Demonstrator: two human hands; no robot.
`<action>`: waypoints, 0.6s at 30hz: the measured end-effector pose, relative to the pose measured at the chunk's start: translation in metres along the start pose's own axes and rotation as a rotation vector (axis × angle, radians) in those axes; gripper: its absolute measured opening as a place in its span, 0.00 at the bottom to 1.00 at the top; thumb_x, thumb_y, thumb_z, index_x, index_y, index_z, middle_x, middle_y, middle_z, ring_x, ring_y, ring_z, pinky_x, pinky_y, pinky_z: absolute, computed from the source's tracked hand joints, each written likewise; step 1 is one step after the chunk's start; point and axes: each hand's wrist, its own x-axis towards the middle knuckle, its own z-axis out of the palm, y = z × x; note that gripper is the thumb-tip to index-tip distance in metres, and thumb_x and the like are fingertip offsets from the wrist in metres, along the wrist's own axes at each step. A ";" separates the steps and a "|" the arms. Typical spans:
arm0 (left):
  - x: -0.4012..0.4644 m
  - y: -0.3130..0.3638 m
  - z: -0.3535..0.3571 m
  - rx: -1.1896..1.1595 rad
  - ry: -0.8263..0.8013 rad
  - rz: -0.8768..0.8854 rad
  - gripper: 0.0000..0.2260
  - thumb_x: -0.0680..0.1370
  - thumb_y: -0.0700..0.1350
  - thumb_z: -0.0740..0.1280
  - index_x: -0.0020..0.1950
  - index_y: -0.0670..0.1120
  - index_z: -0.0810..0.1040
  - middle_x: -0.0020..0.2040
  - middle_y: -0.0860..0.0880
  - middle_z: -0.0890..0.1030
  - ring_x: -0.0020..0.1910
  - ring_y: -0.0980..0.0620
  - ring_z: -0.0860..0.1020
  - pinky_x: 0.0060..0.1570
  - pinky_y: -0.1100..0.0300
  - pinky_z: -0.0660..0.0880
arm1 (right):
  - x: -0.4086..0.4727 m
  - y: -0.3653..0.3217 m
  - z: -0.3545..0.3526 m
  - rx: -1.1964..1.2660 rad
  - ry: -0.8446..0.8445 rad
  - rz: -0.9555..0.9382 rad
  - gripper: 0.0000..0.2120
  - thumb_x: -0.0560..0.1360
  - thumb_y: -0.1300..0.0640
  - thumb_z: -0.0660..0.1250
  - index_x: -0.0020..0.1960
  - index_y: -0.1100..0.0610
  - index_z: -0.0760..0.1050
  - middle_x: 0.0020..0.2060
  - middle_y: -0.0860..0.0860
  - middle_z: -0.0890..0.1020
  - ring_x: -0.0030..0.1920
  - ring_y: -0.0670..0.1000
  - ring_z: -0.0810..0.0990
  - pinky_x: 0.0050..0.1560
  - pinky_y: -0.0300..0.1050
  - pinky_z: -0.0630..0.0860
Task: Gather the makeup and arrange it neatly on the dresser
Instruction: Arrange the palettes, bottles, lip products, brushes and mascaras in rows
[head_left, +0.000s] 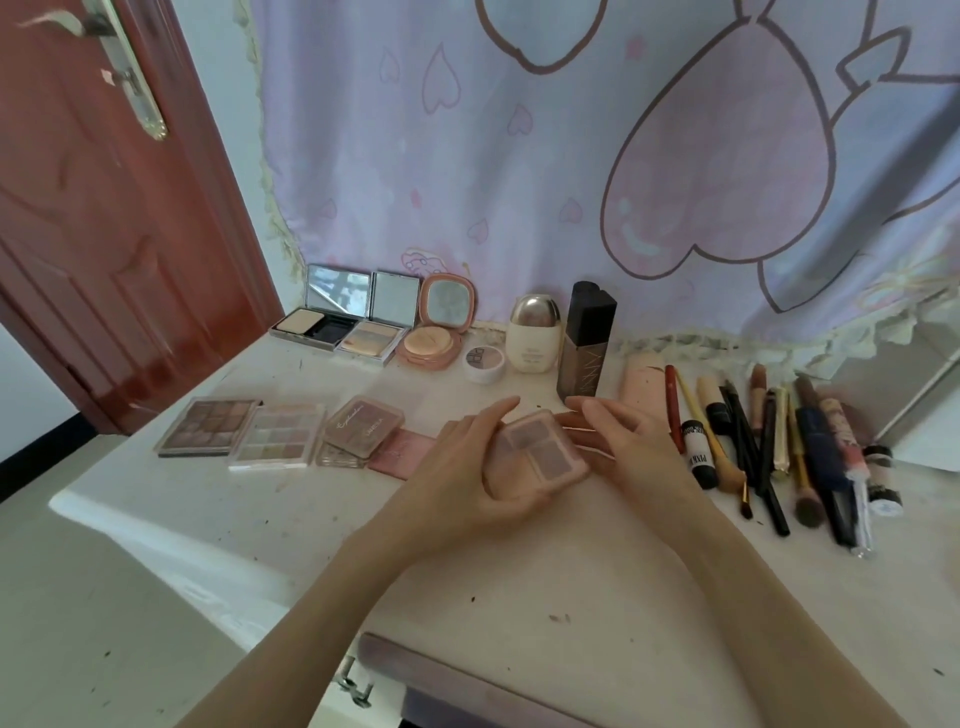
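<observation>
Makeup is mostly laid out on the dresser (597, 587) already; the piece in play is a small four-pan palette (537, 451), held above the white top near the middle. I see my left hand (462, 467) cupping it from below and the side, fingers curled round its edge. My right hand (631, 441) pinches its far corner. Both hands are grasping it.

I judge the risk to be the lid: whether it is latched I cannot tell, and a tilt could swing it open. Just beyond, a pink flat case (402, 453) and a lettered compact (363, 425) sit close together, so setting the palette down crooked could nudge them out of line. Farther right, the brushes and pencils (769, 447) lie loose and could roll if my right wrist sweeps them. At the back, the tall dark bottle (584, 345) stands upright and may topple if clipped.
</observation>
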 end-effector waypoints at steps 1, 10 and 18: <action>0.000 0.001 0.001 -0.083 0.050 -0.021 0.36 0.66 0.63 0.70 0.68 0.64 0.56 0.59 0.56 0.71 0.57 0.60 0.69 0.54 0.67 0.67 | -0.001 -0.001 0.000 0.071 -0.071 0.018 0.13 0.78 0.55 0.59 0.58 0.59 0.77 0.47 0.53 0.84 0.45 0.47 0.83 0.45 0.39 0.78; 0.009 0.027 0.002 -0.299 0.283 -0.085 0.19 0.66 0.63 0.66 0.55 0.63 0.72 0.50 0.62 0.78 0.48 0.64 0.75 0.46 0.75 0.71 | -0.001 -0.002 -0.002 0.247 -0.380 -0.086 0.44 0.60 0.39 0.76 0.70 0.56 0.66 0.61 0.57 0.78 0.62 0.56 0.76 0.64 0.53 0.72; 0.013 0.030 -0.014 0.115 0.075 0.088 0.31 0.69 0.60 0.68 0.69 0.52 0.69 0.60 0.66 0.66 0.61 0.62 0.67 0.59 0.72 0.59 | -0.003 -0.004 0.003 0.406 -0.281 0.016 0.22 0.72 0.45 0.64 0.60 0.57 0.75 0.54 0.62 0.79 0.55 0.58 0.78 0.55 0.52 0.78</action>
